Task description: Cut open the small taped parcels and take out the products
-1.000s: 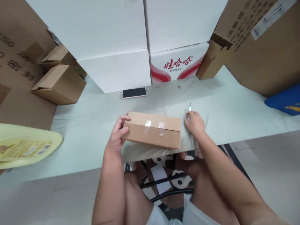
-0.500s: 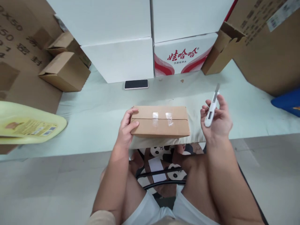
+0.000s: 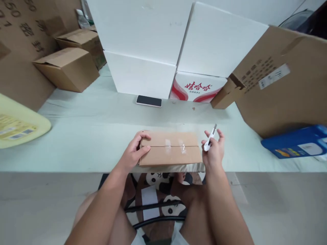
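Observation:
A small brown cardboard box (image 3: 170, 149) lies at the near edge of the pale green table (image 3: 84, 136), its top seam closed with two strips of clear tape. My left hand (image 3: 134, 153) grips the box's left end, thumb on top. Just right of the box, my right hand (image 3: 214, 151) is closed round a small white utility knife (image 3: 209, 142), blade end pointing up and away.
A phone (image 3: 149, 100) lies face up behind the box. White cartons (image 3: 143, 41) and one red-printed carton (image 3: 198, 89) are stacked at the back. Brown boxes (image 3: 66, 68) stand left, a big brown carton (image 3: 278, 81) right, a blue pack (image 3: 293, 143) beside it, a yellow bag (image 3: 17, 126) far left.
My right hand picked the knife up off the table, raised it, and has brought it down close to the box's right end. My head has tilted up, so the view has shifted.

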A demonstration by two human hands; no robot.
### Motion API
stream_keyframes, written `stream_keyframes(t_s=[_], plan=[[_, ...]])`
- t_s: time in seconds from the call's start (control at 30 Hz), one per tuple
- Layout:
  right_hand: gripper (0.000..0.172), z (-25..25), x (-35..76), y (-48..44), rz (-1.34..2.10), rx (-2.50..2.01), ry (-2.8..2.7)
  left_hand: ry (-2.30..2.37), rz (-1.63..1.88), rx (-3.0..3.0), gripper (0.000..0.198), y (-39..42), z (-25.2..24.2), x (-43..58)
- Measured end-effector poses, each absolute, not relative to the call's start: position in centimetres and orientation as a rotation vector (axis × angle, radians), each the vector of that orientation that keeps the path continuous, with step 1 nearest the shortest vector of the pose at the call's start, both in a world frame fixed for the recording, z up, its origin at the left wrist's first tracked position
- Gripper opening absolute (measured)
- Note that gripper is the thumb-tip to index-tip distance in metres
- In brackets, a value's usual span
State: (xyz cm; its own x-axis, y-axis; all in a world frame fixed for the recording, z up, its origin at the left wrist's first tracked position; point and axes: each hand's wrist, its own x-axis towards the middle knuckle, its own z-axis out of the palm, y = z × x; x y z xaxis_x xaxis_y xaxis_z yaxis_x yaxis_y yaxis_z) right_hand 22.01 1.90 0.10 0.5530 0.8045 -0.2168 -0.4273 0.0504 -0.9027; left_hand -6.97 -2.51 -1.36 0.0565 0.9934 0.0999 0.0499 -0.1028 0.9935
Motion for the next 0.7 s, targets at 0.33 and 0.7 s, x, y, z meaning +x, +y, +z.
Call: stream_keyframes(t_s=[0.33, 0.7], plan=[[0.03, 2.8, 21.0, -0.1, 0.759, -0.947, -0.504, 1.236, 1.201, 1.342, 0.027, -2.5, -1.1, -6.9], [0.027, 4.0, 20.1, -2.4, 0.866, -0.886, -0.923, 1.128, 1.339, 1.179, 0.027, -1.6, -1.9, -5.3]])
